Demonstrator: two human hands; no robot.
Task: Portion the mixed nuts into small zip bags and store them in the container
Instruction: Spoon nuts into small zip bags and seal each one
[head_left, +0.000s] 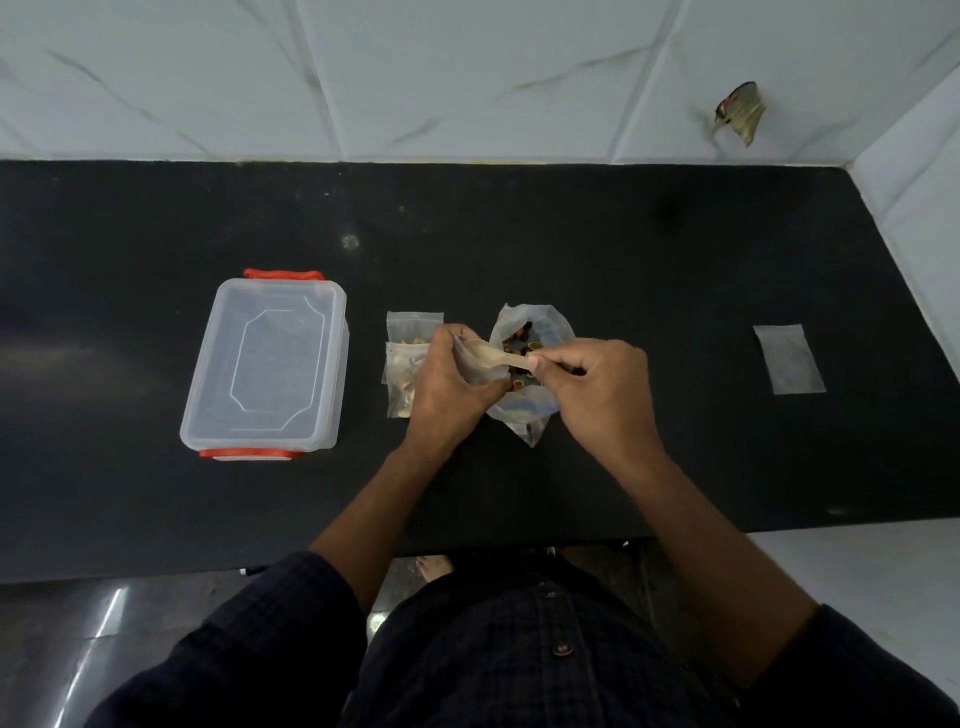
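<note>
The big open bag of mixed nuts (532, 374) sits on the black desk (675, 291) right in front of the person, its mouth spread wide, probably so a spoon can dip in freely. The right hand (597, 384) hangs over that bag and pinches the handle of a pale spoon (491, 354) between thumb and fingertips. The spoon's bowl reaches left of the big bag into a small zip bag (470, 364), which the left hand (449, 379) grips with curled fingers, apparently holding the mouth open and close to the supply to keep the transfer short and avoid spills.

Just left of the big bag, partly behind the left hand, filled small bags (408, 358) lie stacked flat on the desk, likely waiting to be stored. Further left of the big bag stands the clear container (265, 364) with red clasps, its lid on, so storing looks not yet begun. Well to the right of the big bag lies an empty flat zip bag (788, 358), seemingly kept for a later portion.

No brand, label or writing can be read on any bag, the container or the spoon.
</note>
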